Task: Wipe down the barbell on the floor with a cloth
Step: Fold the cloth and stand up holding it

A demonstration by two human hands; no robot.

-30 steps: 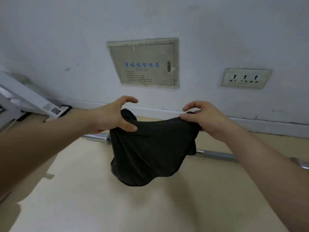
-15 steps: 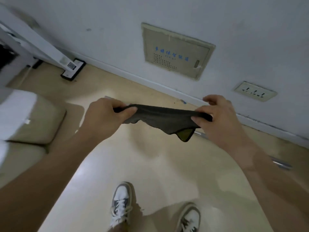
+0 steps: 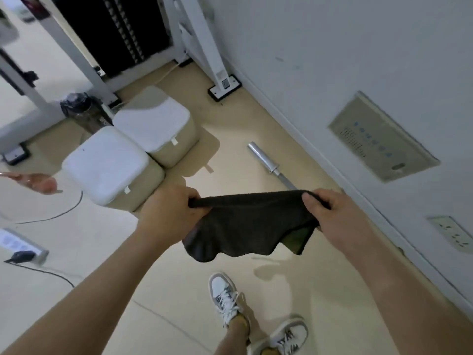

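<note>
A dark cloth (image 3: 247,222) hangs stretched between my two hands above the floor. My left hand (image 3: 170,210) grips its left corner and my right hand (image 3: 330,215) grips its right corner. The steel barbell (image 3: 268,163) lies on the beige floor along the wall. Its sleeve end shows beyond the cloth; the rest of the bar is hidden behind the cloth and my right hand.
Two white-lidded beige boxes (image 3: 133,149) stand left of the barbell end. A white machine frame (image 3: 204,44) rises behind them. The wall (image 3: 345,60) with a grey panel (image 3: 378,137) runs on the right. My shoes (image 3: 225,295) are below; a power strip (image 3: 20,245) and cables lie left.
The view has swung left and down, bringing the barbell's end, the boxes and my shoes into sight. The cloth stays stretched between both hands and hangs lower.
</note>
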